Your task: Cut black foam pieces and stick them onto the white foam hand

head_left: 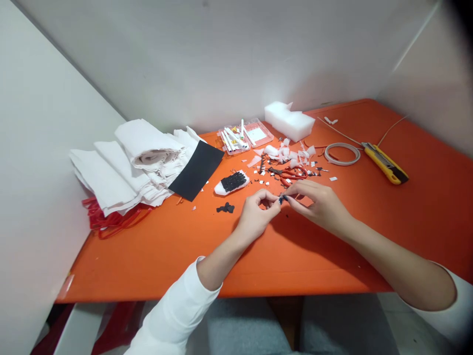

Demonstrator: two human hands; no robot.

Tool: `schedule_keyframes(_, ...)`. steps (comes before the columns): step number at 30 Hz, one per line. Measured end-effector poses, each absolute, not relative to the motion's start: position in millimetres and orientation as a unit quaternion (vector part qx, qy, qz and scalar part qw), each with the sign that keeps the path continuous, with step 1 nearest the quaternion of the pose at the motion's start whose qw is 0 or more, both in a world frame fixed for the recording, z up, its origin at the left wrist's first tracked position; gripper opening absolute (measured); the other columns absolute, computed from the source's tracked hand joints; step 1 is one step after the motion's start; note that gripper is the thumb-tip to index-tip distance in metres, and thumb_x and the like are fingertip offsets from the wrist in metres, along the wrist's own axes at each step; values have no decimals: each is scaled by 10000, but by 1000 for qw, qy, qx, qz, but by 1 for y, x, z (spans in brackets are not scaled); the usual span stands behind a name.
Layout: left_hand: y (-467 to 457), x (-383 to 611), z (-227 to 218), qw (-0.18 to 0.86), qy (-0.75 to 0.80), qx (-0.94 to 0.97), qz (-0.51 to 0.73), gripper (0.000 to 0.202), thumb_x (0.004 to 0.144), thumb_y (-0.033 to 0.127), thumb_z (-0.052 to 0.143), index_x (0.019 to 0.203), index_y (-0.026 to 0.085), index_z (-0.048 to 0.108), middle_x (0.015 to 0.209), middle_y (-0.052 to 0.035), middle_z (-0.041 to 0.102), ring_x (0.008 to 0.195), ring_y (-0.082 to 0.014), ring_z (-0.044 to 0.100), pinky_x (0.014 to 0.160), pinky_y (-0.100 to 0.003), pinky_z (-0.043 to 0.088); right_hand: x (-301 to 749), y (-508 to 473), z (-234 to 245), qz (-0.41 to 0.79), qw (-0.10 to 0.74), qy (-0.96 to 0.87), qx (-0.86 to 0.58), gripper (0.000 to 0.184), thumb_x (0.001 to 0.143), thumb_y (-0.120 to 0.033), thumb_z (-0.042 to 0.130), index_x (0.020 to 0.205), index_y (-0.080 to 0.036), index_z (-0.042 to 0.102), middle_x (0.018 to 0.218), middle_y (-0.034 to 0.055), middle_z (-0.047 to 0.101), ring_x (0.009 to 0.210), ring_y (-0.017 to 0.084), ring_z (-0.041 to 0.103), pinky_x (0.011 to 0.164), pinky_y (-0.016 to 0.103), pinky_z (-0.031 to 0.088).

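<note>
Over the orange table, my left hand and my right hand meet at the fingertips. Both pinch a tiny dark piece, mostly hidden by the fingers; its exact kind is too small to make out. Left of the hands lies a white foam piece with rows of black scale-like bits covering its top. A small pile of loose black cut pieces rests just in front of it. Beyond my right hand are scissors with orange handles, their dark blades pointing left.
White cloth or paper is heaped at left beside a black sheet and red straps. Behind stand a clear case with white pens and a white foam block. Foam scraps, a tape roll and a yellow cutter lie rightward.
</note>
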State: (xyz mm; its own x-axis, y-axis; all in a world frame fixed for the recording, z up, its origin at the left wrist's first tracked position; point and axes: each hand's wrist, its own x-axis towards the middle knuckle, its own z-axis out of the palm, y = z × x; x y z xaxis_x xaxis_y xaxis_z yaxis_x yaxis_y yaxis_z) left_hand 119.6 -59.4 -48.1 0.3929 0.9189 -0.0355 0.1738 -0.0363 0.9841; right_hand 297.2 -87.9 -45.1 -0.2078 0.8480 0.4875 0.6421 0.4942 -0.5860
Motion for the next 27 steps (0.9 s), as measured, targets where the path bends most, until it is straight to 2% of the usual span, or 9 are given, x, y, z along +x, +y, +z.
schedule_keyframes(3,-60,119,-48,549,431,628,344,165,776,286,630,733,149,551,721,15,558,668,-78,484,619,-187,394,297,-87,-43,200,419,-719,-518,118,858,-194,551,865,-184,668,834,52,697,735,165,635,665,266,495)
schedule_keyframes(7,-61,120,-48,583,434,603,328,228,781,376,636,790,153,592,793,-9,590,671,-89,502,549,-179,421,305,-80,-43,269,453,-614,-587,185,866,-307,560,889,-185,697,864,58,735,742,191,667,646,277,496)
schedule_keyframes(10,-61,120,-48,603,436,591,313,289,770,437,645,860,163,637,816,-20,594,634,-88,488,474,-171,419,316,-72,-44,211,420,-609,-639,231,874,-275,531,971,-204,727,901,58,754,734,206,678,637,290,471)
schedule_keyframes(15,-59,121,-50,614,422,593,306,301,752,436,672,901,174,673,836,-24,594,640,-80,476,459,-147,407,333,-65,-48,103,343,-617,-701,276,842,-241,557,1073,-231,708,795,46,755,675,223,671,597,304,440)
schedule_keyframes(18,-58,120,-51,621,417,589,306,302,735,438,690,886,177,680,818,-21,595,644,-83,474,462,-148,395,332,-64,-50,117,401,-632,-653,426,824,-120,485,1200,-257,633,1037,43,736,799,206,677,689,315,483)
schedule_keyframes(20,-57,120,-50,634,413,578,306,296,726,432,701,870,174,682,775,-10,582,624,-77,464,475,-154,389,328,-65,-50,178,446,-649,-590,399,821,-106,472,1148,-246,652,1134,44,702,911,205,669,747,315,506)
schedule_keyframes(23,-57,120,-47,667,404,552,296,287,713,422,716,846,170,688,702,11,544,568,-56,430,487,-161,362,321,-66,-50,240,471,-649,-547,265,844,-166,502,1015,-224,695,1078,48,718,971,217,665,775,314,522)
schedule_keyframes(25,-57,121,-45,679,400,545,287,284,705,422,724,824,166,691,693,15,532,550,-48,408,484,-164,340,321,-67,-51,224,466,-634,-575,215,846,-193,528,966,-223,704,1022,44,735,931,221,683,770,318,521)
schedule_keyframes(27,-58,121,-43,680,399,547,280,292,701,430,727,806,161,693,697,13,524,550,-49,393,476,-167,326,325,-67,-52,203,445,-613,-621,155,839,-229,567,919,-220,700,933,39,749,785,212,707,707,313,518)
